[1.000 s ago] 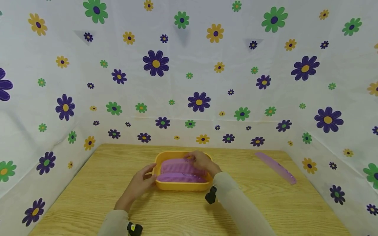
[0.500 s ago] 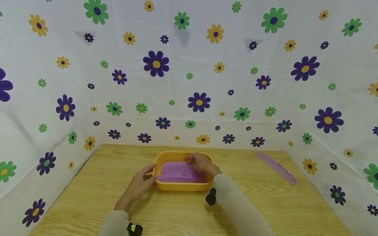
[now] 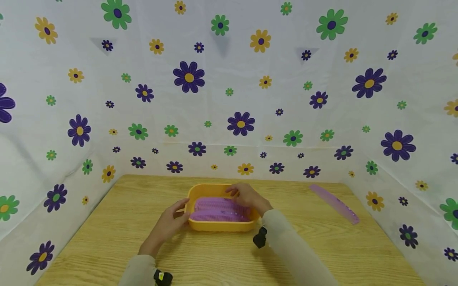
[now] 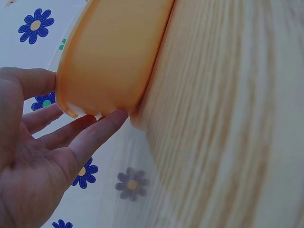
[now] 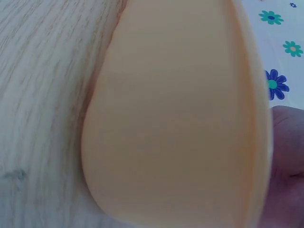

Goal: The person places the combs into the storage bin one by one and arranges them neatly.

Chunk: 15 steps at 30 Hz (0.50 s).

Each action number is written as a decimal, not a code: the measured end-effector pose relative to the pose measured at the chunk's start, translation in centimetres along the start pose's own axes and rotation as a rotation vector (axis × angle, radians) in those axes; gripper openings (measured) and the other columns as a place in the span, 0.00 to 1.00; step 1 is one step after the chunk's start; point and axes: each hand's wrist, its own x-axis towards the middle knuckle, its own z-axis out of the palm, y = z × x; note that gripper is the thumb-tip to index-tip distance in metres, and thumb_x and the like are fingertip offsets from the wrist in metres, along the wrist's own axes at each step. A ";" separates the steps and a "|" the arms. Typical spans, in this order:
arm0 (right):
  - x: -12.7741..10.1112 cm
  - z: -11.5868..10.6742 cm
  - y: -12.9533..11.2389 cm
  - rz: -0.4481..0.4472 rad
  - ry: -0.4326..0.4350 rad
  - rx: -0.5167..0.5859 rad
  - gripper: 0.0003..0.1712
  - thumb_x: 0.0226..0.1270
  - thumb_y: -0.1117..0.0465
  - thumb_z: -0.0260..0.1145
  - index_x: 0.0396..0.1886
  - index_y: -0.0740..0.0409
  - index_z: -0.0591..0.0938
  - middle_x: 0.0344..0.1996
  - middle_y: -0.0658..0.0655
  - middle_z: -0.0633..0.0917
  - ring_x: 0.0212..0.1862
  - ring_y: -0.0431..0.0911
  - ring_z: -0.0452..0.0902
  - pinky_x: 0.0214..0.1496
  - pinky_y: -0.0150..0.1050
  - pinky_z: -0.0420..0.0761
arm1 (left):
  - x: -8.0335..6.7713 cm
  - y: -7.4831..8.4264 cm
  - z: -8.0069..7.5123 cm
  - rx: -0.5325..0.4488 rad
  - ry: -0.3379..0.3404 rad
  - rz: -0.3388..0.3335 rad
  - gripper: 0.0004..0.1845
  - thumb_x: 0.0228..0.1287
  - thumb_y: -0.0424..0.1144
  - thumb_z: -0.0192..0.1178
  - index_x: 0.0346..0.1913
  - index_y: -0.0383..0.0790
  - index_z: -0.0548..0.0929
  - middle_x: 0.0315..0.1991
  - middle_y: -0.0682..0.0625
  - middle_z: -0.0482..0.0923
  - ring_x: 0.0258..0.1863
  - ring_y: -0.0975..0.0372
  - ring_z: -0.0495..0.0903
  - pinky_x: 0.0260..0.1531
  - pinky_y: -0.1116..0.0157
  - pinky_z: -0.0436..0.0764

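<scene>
Tray (image 3: 218, 227), orange plastic, mid-bench (image 3: 107, 242), holding purple combs (image 3: 219, 209). Left hand (image 3: 168, 224): straight fingers on its left wall. Right hand (image 3: 250, 196): grip unclear, over far rim. Likely light, stiff, smooth; hold by rims.

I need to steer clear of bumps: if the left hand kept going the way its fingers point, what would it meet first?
The left hand already has its fingertips against the orange tray's left end wall, so it would simply push the tray rightwards. The purple combs lie behind that wall.

Orange tray wall (image 5: 175, 123) close up, wooden table (image 5: 42, 95); flowered cloth (image 5: 280, 47)
</scene>
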 end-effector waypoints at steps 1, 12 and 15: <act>-0.1 -0.2 0.0 -0.005 0.000 0.002 0.22 0.68 0.74 0.64 0.59 0.56 0.86 0.52 0.60 0.87 0.55 0.53 0.81 0.66 0.52 0.83 | 0.0 0.0 0.0 0.000 -0.001 0.000 0.29 0.78 0.36 0.57 0.78 0.39 0.66 0.75 0.33 0.67 0.69 0.39 0.75 0.58 0.57 0.87; -2.2 -3.3 -0.2 -0.073 0.021 -0.047 0.20 0.70 0.67 0.69 0.61 0.58 0.84 0.52 0.62 0.87 0.52 0.53 0.82 0.61 0.48 0.87 | 0.1 0.0 -0.1 0.012 -0.008 0.014 0.29 0.79 0.36 0.55 0.78 0.37 0.65 0.75 0.32 0.66 0.68 0.39 0.75 0.57 0.60 0.87; -2.9 -4.2 0.5 -0.097 0.034 -0.048 0.21 0.69 0.68 0.69 0.61 0.60 0.84 0.52 0.64 0.87 0.49 0.52 0.83 0.57 0.46 0.89 | 0.2 -0.1 -0.1 0.006 -0.008 0.014 0.29 0.79 0.35 0.55 0.78 0.37 0.65 0.75 0.32 0.66 0.68 0.39 0.76 0.56 0.61 0.88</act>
